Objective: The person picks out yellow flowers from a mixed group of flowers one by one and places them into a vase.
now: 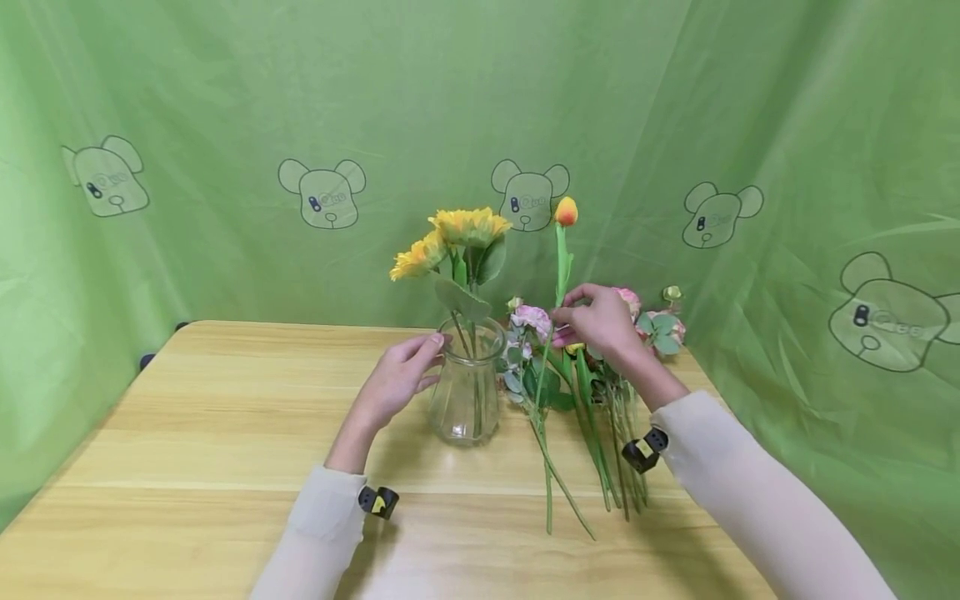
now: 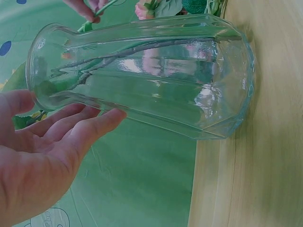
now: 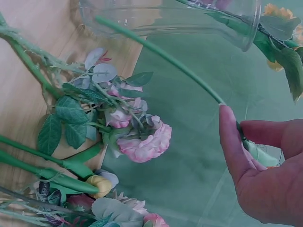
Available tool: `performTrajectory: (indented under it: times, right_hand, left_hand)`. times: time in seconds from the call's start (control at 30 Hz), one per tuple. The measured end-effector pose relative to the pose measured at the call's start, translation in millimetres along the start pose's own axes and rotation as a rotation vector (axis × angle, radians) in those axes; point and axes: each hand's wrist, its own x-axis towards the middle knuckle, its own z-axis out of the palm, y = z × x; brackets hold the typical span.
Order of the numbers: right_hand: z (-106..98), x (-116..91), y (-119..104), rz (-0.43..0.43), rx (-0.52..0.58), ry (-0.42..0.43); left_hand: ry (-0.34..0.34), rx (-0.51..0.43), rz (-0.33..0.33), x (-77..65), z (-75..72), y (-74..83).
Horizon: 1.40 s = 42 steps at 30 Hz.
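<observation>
Head view forward-down, close wrist views, vase point(image 2: 147, 80) shared

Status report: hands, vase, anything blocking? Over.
Left hand touching glass vase. Right hand pinching orange tulip, outside vase. Vase opening partly taken by yellow flowers.

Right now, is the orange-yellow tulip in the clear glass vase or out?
Out: the tulip is pinched in the right hand, its green stem running outside the vase.

Smooth, glossy glass vase point(image 1: 450, 404), wood-grained tabletop point(image 1: 247, 425) lightly glossed, creased, faintly shiny cloth curtain point(image 1: 420, 100), plastic-looking tulip stem point(image 1: 561, 267).
</observation>
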Motion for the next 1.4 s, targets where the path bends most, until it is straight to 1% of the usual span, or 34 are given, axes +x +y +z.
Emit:
performTrajectory:
  times: [0.1,0.23,0.37,0.47,0.57,0.67,0.73,0.87,0.97,1.1,1.23,1.4]
  right_hand:
    - [1,1,-3,-0.012,0.021,0.020]
    - [-1,3,-7,-0.019,0.018,0.072]
    - [-4,4,-14,-0.020,0.068,0.131]
    - [-7,4,-21,-0.041,0.114,0.171]
    - [-11,5,-30,-0.063,0.126,0.212]
    - [-15,5,-39,-0.073,0.148,0.246]
    - [-17,5,-45,-0.082,0.182,0.256]
    - [-21,6,-53,-0.089,0.256,0.259]
    - [-21,5,-55,-0.073,0.234,0.253]
    - [-15,6,-53,-0.069,0.226,0.240]
    - [-5,5,-49,-0.075,0.233,0.229]
    - [11,-1,-46,-0.085,0.206,0.176]
  left_hand:
    - [0.000,-0.001,0.002,-0.3,0.0,0.6]
    - [-0.003,-0.005,0.000,0.4,-0.4,0.4]
    - [-0.004,-0.003,0.000,0.5,-0.9,-0.2]
    - [-0.003,-0.003,0.000,-0.4,-1.0,0.6]
    - [-0.001,-0.005,-0.003,-0.7,-1.1,1.0]
    - [0.001,-0.007,-0.003,0.3,-1.4,-1.2]
    - [0.002,-0.011,-0.003,3.9,-2.5,-8.0]
    - [0.000,-0.026,0.004,12.1,-4.8,-23.7]
    - [0.009,-0.027,0.014,15.2,-5.3,-30.8]
    - [0.021,-0.013,0.022,15.7,-4.8,-32.6]
    - [0.017,-0.013,0.020,15.4,-4.9,-32.5]
    - [0.015,-0.016,0.020,14.7,-5.1,-31.6]
